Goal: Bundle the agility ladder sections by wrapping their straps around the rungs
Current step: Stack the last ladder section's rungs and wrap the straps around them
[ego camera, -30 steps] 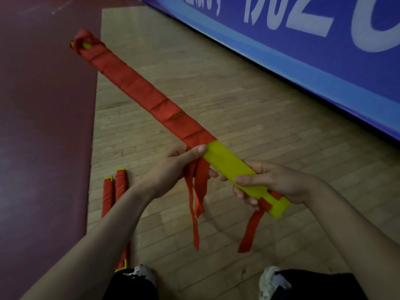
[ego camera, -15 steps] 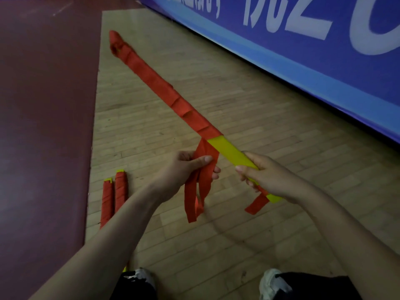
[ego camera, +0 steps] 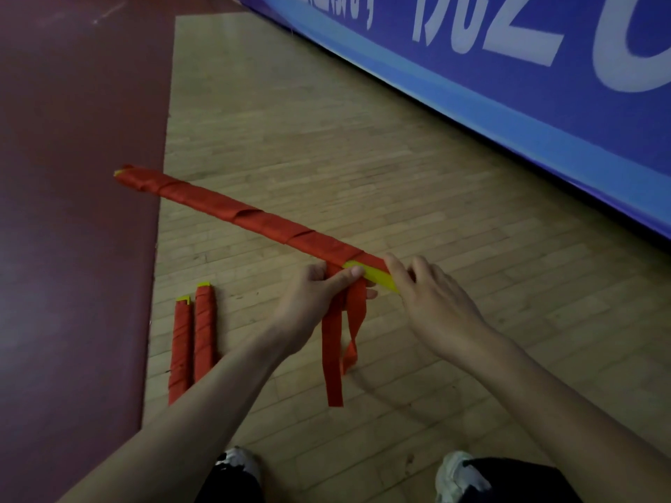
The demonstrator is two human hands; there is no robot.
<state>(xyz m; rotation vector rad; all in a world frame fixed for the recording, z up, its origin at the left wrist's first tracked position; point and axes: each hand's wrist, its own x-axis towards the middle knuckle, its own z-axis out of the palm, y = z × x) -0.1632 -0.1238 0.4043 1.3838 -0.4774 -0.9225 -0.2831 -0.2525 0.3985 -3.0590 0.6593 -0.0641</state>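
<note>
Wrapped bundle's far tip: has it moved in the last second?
Yes. The wrapped bundle's far tip has swung down in the view and is now much nearer the two finished bundles, which kept their place.

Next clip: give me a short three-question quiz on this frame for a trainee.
1. How many finished bundles lie on the wooden floor?
2. True or false: the held bundle is strap-wrapped along its whole length.
3. The loose strap ends hang down at: A) the left hand; B) the bundle's far end; C) the floor bundles.
Key: 1) two; 2) false, yellow rung shows; 3) A.
</note>
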